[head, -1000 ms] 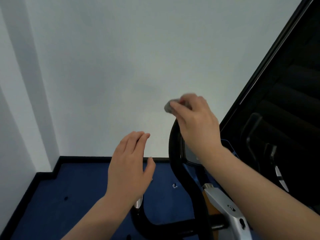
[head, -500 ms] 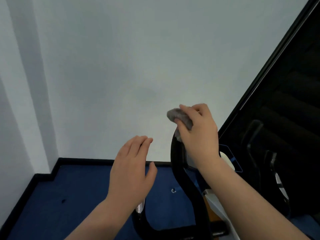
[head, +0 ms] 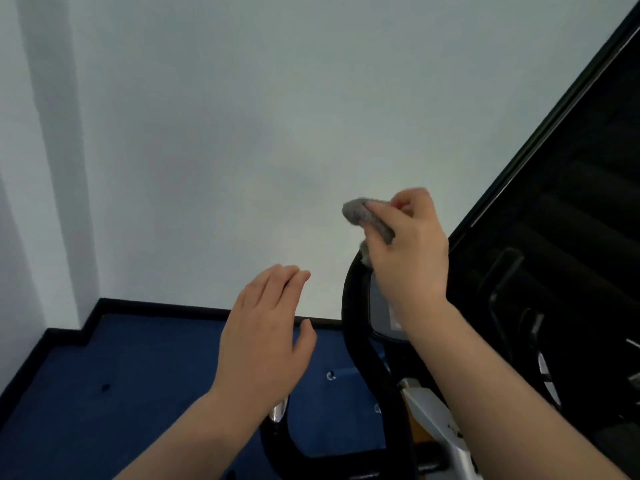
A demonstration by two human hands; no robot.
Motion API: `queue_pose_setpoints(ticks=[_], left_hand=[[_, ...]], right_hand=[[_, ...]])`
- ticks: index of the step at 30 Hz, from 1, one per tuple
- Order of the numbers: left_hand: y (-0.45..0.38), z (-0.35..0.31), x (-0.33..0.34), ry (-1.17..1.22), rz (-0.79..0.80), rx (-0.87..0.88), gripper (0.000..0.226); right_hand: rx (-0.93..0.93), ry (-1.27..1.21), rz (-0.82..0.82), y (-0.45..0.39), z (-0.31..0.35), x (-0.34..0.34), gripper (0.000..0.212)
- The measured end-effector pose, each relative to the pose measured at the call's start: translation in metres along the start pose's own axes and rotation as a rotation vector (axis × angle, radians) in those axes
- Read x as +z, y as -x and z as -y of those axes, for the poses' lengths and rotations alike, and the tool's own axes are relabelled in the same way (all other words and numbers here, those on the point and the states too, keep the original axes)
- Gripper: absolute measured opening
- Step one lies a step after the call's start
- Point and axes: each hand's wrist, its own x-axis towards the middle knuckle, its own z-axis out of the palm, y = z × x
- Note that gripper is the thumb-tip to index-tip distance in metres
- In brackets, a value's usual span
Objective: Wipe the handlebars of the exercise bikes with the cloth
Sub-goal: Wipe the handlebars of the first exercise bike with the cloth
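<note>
Both forearms rise from the bottom edge of the frame. The left hand (head: 266, 337) is at lower centre, back toward the camera, its fingers (head: 282, 282) straight and close together, pointing up and slightly right, the thumb spread out to the right. It holds nothing; whether it touches the bar below it cannot be told. Just under its wrist a chrome piece (head: 278, 408) sits on the left arm of the black handlebar (head: 358, 344), which runs along the bottom of the frame and curves up at centre right.

The right hand (head: 407, 251) is higher, right of centre, at the top end of that upright curve. Its fingers are curled, pinching a bunched grey cloth (head: 360, 213) between thumb and fingertips; the cloth sticks out to the left of the hand, and a lower scrap of it meets the tip of the handlebar.

Beyond lie blue floor (head: 121, 375), a pale wall (head: 207, 133) and a dark panel (head: 571, 220) at far right.
</note>
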Motion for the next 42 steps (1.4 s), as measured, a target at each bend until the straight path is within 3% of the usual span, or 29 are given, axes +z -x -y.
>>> queue_pose_setpoints(ticks=[3, 5, 8, 12, 16, 20, 22, 27, 30, 32, 36, 42], left_hand=[[0.0, 0.001, 0.002, 0.008, -0.006, -0.001, 0.052], [-0.001, 0.001, 0.002, 0.002, -0.013, 0.006, 0.052], [-0.002, 0.002, 0.003, 0.003, -0.004, 0.012, 0.051], [-0.001, 0.003, 0.001, -0.002, 0.007, 0.013, 0.053], [-0.001, 0.003, -0.001, 0.006, 0.017, 0.011, 0.053], [-0.001, 0.004, -0.001, 0.014, 0.02, 0.011, 0.053], [-0.003, 0.005, -0.001, 0.01, 0.022, 0.019, 0.052], [-0.003, 0.005, -0.003, 0.008, 0.024, 0.038, 0.053], [-0.002, 0.005, -0.003, 0.019, 0.029, 0.043, 0.052], [-0.002, 0.005, -0.003, 0.027, 0.021, 0.032, 0.052], [-0.002, 0.004, -0.002, 0.023, 0.018, 0.033, 0.052], [-0.002, 0.003, -0.003, 0.031, 0.03, 0.014, 0.053]], right_hand=[[-0.089, 0.266, 0.058, -0.006, -0.003, 0.005, 0.007], [-0.131, 0.302, 0.055, 0.003, -0.006, 0.006, 0.004], [-0.159, 0.24, 0.093, 0.028, -0.01, 0.01, 0.008], [0.016, 0.074, 0.199, 0.044, -0.01, 0.012, 0.021], [0.032, -0.036, 0.069, 0.019, -0.003, 0.007, 0.021], [-0.153, 0.289, 0.068, 0.005, 0.001, 0.01, 0.009], [-0.152, 0.331, 0.122, 0.016, -0.001, 0.015, 0.003], [0.109, 0.075, 0.244, 0.05, 0.001, 0.016, 0.01], [0.16, -0.094, 0.099, 0.026, 0.005, 0.01, 0.01], [0.06, -0.02, 0.002, 0.004, 0.009, 0.007, 0.01], [-0.171, 0.429, 0.116, 0.007, 0.002, 0.014, 0.009], [-0.042, 0.057, 0.284, 0.052, -0.011, 0.018, 0.009]])
